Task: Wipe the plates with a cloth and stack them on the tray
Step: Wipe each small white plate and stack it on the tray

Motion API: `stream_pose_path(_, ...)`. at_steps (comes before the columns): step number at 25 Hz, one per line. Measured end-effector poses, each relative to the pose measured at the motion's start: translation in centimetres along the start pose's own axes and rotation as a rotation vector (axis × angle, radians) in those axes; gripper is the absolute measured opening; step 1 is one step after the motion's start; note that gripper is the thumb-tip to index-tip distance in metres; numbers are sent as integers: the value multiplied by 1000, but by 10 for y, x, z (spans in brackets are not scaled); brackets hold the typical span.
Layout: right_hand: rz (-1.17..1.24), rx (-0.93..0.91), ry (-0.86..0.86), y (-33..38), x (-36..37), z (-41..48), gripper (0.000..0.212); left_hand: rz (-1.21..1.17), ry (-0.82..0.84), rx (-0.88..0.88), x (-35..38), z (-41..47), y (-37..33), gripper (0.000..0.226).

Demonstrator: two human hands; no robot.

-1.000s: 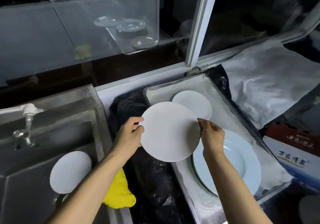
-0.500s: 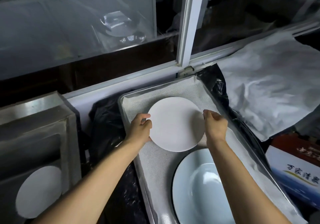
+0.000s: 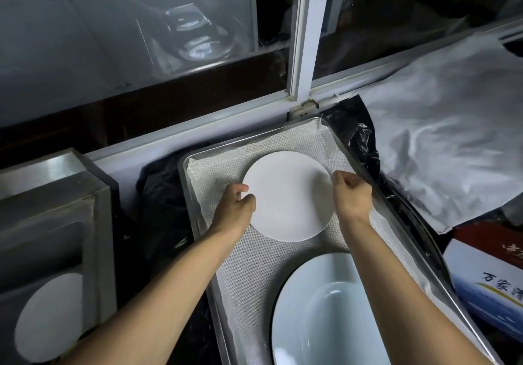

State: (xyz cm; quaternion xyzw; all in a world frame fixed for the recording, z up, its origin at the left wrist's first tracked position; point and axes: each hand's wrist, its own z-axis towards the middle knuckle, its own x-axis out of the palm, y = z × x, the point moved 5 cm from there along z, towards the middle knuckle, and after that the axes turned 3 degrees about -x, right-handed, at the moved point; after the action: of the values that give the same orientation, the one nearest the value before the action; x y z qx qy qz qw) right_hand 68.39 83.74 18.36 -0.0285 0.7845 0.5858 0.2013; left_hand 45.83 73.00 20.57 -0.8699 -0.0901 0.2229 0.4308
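**Lined tray with two plates; both hands on the smaller**

- Nearest: deep pale-blue plate, at the near end of the metal tray.
- Left, apart from the tray: steel sink holding a round white plate.
- Middle: small white plate, level over the tray's far end and its mesh liner. Whether it touches the liner cannot be told.
- Left hand: thumb and fingers curled on the left rim.
- Right hand: bunched fingers pinching the right rim.
- Beyond: black plastic and white window frame.

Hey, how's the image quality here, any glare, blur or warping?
Head view: dim overall, pale reflections on the window glass, the white plate nearly washed out, the tray edges bowed by the wide-angle lens, little motion blur.
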Motion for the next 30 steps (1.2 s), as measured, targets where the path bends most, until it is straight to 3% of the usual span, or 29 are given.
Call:
stream_pose_path(7,-75,-13,3,-3,-2,-2,21,100,-9,75,0,-1,0,36)
stream_pose_path(15,-170,-305,64,19,4,-40,26,250,20,233,-12,-16,-1,29)
stream_pose_path(30,-74,-467,303,70,47,-211,23,222,-91,359,-125,-131,18,30)
